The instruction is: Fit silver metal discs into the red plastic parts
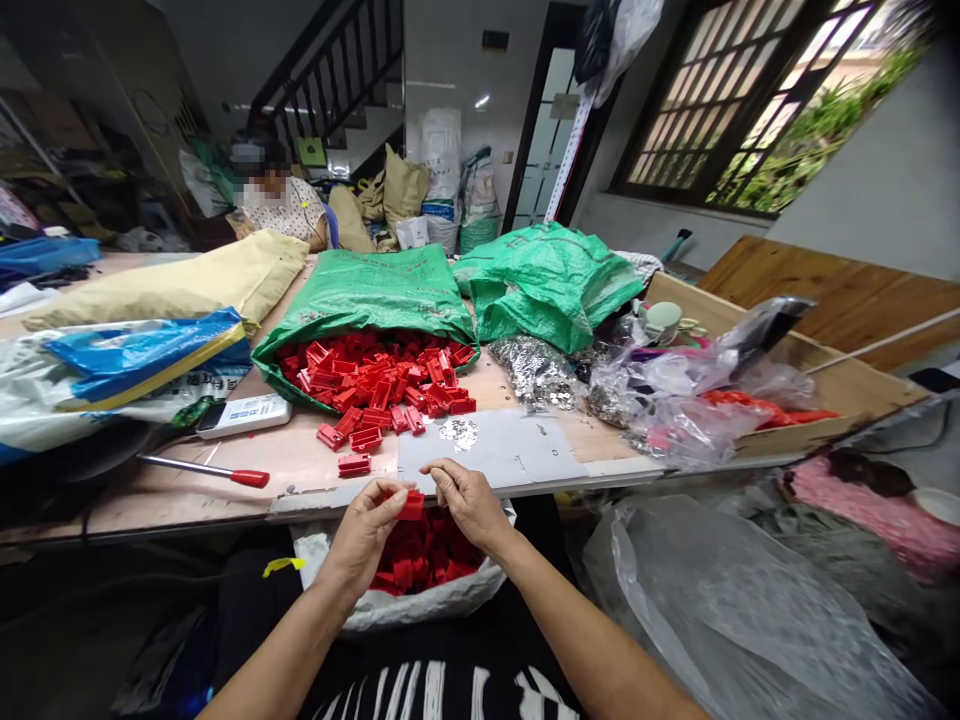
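My left hand [379,520] grips a small red plastic part [410,505] between thumb and fingers, just past the table's front edge. Close on its right, my right hand [469,500] has its fingertips pinched together; whatever they hold is too small to make out. Below both hands an open white sack [450,605] in my lap holds many similar red parts [427,555]. On the table ahead, more red parts [367,385] spill from a green woven sack [382,290]. A pile of small shiny metal pieces [459,432] lies on a grey sheet [517,450].
A red-handled tool [247,478] and a white box-like device [244,415] lie at left. Clear bags of metal pieces [540,375] and a wooden tray [847,385] stand at right. Another green sack [555,280] lies behind. Across the table sits another person [285,210].
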Action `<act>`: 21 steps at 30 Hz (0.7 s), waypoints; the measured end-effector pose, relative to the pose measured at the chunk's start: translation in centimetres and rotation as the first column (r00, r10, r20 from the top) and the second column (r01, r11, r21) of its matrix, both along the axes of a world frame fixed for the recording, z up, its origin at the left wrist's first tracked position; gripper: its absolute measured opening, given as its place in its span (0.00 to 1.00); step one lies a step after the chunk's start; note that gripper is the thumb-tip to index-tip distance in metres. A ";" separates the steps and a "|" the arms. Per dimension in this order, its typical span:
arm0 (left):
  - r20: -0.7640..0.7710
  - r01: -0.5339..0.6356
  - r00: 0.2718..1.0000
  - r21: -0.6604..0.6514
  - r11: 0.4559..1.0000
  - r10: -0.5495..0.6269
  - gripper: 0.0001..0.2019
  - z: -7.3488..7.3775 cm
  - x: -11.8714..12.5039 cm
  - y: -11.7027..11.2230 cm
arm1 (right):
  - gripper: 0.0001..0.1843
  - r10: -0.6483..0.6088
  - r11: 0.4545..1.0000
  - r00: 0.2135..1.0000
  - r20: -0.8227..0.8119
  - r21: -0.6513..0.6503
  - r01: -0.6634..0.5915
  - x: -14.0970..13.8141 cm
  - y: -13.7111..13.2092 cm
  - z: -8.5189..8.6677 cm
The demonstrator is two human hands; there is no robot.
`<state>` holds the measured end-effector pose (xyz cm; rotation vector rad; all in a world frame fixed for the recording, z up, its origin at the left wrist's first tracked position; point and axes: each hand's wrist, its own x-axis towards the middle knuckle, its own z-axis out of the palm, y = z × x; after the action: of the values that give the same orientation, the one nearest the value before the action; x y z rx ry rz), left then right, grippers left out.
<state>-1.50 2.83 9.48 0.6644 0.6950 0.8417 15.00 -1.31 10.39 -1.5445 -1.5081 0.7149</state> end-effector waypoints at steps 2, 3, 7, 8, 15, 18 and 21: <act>-0.059 -0.016 0.998 0.059 0.998 0.020 0.10 0.1 -0.2 0.1 | 0.15 -0.050 0.999 0.989 0.137 0.017 0.048 0.6 0.9 -0.2; -0.070 -0.016 0.997 0.072 0.997 0.021 0.11 0.1 -0.2 0.1 | 0.13 -0.074 0.997 0.974 0.216 0.035 0.068 0.8 1.3 -0.2; -0.067 -0.010 0.998 0.063 0.998 0.014 0.10 0.3 -0.2 0.0 | 0.14 -0.112 0.994 0.875 0.470 0.049 0.101 0.9 3.5 -0.1; -0.067 -0.008 0.998 0.058 0.998 0.012 0.10 0.2 -0.3 0.0 | 0.16 -0.106 0.994 0.848 0.520 0.031 0.105 0.7 4.1 -0.1; -0.092 -0.013 0.996 0.038 0.999 0.017 0.10 0.0 -0.5 0.1 | 0.18 -0.077 0.987 0.728 0.681 -0.050 0.151 -0.6 7.8 0.0; -0.100 -0.022 0.995 0.038 0.999 0.025 0.11 0.1 -0.6 0.2 | 0.14 -0.119 0.979 0.745 0.656 -0.046 0.196 -0.5 8.6 0.2; -0.106 -0.031 0.994 0.037 0.999 0.035 0.12 0.1 -0.7 0.2 | 0.11 -0.163 0.971 0.755 0.635 -0.030 0.235 0.1 8.4 0.3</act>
<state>-2.23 3.04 9.58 0.7360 0.7905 0.8551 15.09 7.09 10.67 -2.1316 -1.7478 0.1386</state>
